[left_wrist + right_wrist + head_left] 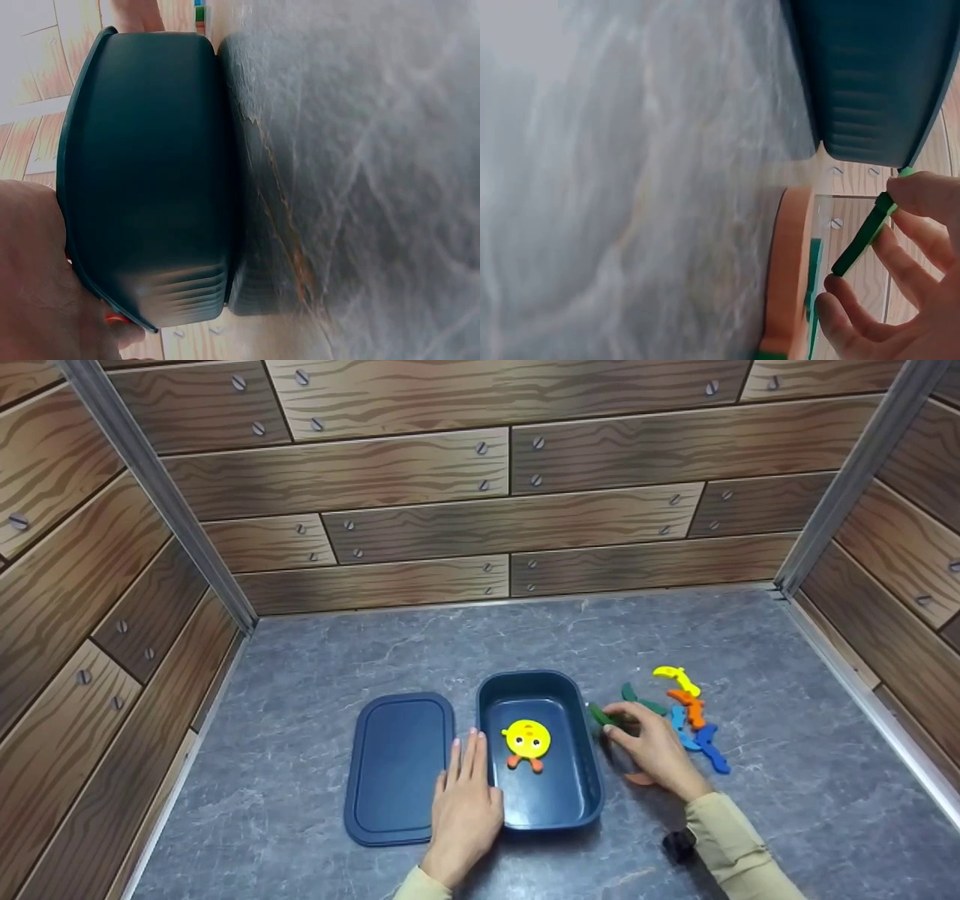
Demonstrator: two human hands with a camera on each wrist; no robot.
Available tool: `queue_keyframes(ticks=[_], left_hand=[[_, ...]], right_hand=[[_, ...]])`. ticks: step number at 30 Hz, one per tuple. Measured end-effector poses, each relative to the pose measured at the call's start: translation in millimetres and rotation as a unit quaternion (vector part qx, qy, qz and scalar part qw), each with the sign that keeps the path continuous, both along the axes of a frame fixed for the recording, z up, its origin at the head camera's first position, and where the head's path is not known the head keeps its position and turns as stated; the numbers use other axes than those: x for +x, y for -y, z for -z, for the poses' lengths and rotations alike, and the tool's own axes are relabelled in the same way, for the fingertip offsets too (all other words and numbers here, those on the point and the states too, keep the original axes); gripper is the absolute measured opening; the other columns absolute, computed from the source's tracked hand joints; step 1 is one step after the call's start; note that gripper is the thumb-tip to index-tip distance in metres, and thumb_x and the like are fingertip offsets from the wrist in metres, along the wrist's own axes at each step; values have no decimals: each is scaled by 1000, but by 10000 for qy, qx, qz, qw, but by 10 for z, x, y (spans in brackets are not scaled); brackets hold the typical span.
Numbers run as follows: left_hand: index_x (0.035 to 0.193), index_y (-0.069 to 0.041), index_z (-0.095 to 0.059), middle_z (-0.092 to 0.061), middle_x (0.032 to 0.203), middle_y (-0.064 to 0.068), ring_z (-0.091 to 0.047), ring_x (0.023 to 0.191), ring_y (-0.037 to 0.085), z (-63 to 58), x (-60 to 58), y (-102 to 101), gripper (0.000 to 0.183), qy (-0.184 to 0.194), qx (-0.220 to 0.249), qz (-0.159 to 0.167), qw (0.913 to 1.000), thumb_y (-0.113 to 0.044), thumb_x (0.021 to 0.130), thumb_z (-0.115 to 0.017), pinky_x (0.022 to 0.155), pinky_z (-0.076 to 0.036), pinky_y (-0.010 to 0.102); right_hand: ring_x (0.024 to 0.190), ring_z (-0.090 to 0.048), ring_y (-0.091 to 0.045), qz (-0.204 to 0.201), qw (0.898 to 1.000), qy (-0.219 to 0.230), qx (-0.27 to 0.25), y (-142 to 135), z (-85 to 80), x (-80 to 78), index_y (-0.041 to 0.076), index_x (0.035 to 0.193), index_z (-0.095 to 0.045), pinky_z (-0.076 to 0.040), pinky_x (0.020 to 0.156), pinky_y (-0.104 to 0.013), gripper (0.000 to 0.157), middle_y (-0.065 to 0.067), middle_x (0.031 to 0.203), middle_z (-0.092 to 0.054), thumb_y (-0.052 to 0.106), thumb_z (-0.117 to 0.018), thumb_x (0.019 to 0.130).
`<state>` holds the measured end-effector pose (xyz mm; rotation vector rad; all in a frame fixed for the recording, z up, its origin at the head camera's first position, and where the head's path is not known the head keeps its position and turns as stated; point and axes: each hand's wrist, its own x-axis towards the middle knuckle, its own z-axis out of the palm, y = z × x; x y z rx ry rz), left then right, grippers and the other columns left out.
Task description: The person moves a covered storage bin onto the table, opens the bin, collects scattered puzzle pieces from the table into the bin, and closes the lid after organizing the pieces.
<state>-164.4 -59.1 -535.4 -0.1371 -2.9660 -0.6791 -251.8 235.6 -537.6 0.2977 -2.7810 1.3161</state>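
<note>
My left hand (469, 802) lies with straight fingers along the left rim of a dark blue rectangular box (592, 780). In the left wrist view, that hand (34, 270) touches the rim of the box (150, 165). Inside the box is a yellow round piece (528, 740) with two eyes and orange feet. Just right of the box, my right hand (652, 742) pinches a slim green curved piece (600, 715). The right wrist view shows this green piece (859, 241) between thumb and fingers, tilted and raised off the table.
A matching blue lid (397, 769) lies flat left of the box. Right of my right hand are loose curved pieces: yellow (679, 679), orange (690, 709), light blue (679, 724) and dark blue (712, 748). A dark green one (652, 706) and a brown-orange one (640, 778) lie nearer.
</note>
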Motion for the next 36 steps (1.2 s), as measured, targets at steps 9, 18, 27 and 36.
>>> queue_keyframes(ticks=[9,18,27,36], left_hand=[[157,-11,-25,-19,163,1,-15,149,26,2,-5,3,68,-10,-3,11,10000,-19,94,-48,108,-29,58],[158,-12,-24,-18,163,0,-14,149,25,-5,-2,1,69,68,64,-25,10000,-18,94,-47,110,-28,58],[158,-12,-24,-18,163,1,-12,149,25,6,-5,-15,69,94,63,-6,9999,-19,93,-48,110,-28,57],[158,-12,-24,-17,163,0,-12,149,24,4,-3,2,69,99,80,-39,9999,-19,94,-48,110,-27,57]], right_hand=[[111,-62,-31,177,9929,190,-1164,15,-9,21,11,125,-65,-50,93,-47,36,-10,124,-63,29,-67,94],[110,-62,-19,557,9640,805,-2472,51,-42,75,4,133,-58,-51,93,-43,47,-15,134,-57,29,-66,95],[111,-63,-23,910,9196,1297,-3595,43,-121,55,3,140,-48,-49,95,-44,55,-12,129,-58,32,-65,95],[124,-56,-31,691,8765,1374,-4562,73,-241,66,9,136,-47,-46,100,-47,49,-13,137,-53,33,-63,97]])
